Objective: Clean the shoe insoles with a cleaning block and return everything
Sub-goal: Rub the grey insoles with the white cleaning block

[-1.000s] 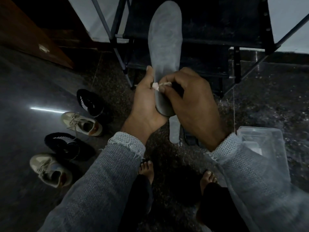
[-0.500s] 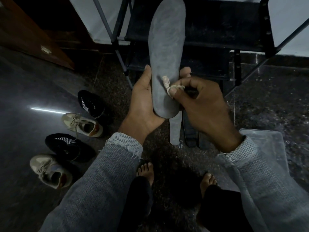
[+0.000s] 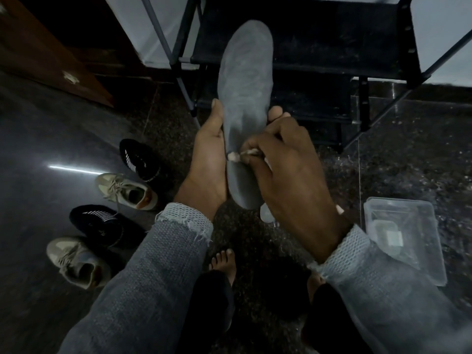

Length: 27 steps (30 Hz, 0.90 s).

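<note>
Clear plastic container (image 3: 434, 254) holds perhaps one small packet (image 3: 393, 237).

Dim room: dark speckled stone floor (image 3: 408, 162) w/ light streak (image 3: 74, 169), black metal-frame rack (image 3: 306, 47), pale wall (image 3: 441, 39) behind.

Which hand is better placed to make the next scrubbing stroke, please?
Right. The right hand already pinches the block against the insole; the left hand is holding the insole.

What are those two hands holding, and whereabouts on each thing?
Left hand grips the grey insole around its lower, heel half. Right hand pinches a small pale cleaning block at its end, against the insole.
</note>
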Available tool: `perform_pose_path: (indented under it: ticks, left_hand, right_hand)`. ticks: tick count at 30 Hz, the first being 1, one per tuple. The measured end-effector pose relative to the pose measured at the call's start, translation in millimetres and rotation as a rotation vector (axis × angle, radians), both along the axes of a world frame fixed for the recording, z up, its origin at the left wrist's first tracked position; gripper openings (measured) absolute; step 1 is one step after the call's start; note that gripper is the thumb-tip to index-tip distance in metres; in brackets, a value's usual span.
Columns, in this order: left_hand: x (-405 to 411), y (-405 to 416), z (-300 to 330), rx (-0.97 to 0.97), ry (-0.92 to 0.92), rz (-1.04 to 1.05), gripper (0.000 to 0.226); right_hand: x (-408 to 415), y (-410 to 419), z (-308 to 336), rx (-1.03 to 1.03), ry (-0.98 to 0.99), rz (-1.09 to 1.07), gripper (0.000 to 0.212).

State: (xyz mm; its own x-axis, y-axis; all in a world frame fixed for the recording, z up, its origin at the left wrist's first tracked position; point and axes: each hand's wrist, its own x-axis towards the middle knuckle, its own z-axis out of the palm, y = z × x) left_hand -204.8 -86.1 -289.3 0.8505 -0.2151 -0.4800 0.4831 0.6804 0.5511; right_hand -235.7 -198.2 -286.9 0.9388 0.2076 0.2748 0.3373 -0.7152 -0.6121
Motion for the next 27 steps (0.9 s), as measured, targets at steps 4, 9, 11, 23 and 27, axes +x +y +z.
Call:
perform_pose_path:
  ticks: [4,9,11,23,27]
  left_hand:
    - [-4,-12,1,-0.143,-0.037,-0.051,0.063]
    - [0,-5,5,-0.147,-0.026,-0.036,0.072]
    - [3,-2,4,-0.129,-0.017,-0.004,0.071]
    - [-5,-13,2,-0.114,-0.037,0.017,0.067]
    - [-4,-13,3,-0.143,-0.045,-0.004,0.066]
  right_hand:
    - [21,-10,6,-0.077,-0.075,-0.104,0.032]
    - [15,-15,14,0.011,0.233,0.163,0.013]
    - [9,-18,18,0.021,0.356,0.297,0.011]
    - [20,-24,2,0.252,0.241,-0.125,0.006]
    - [21,-23,2,0.369,0.343,-0.113,0.004]
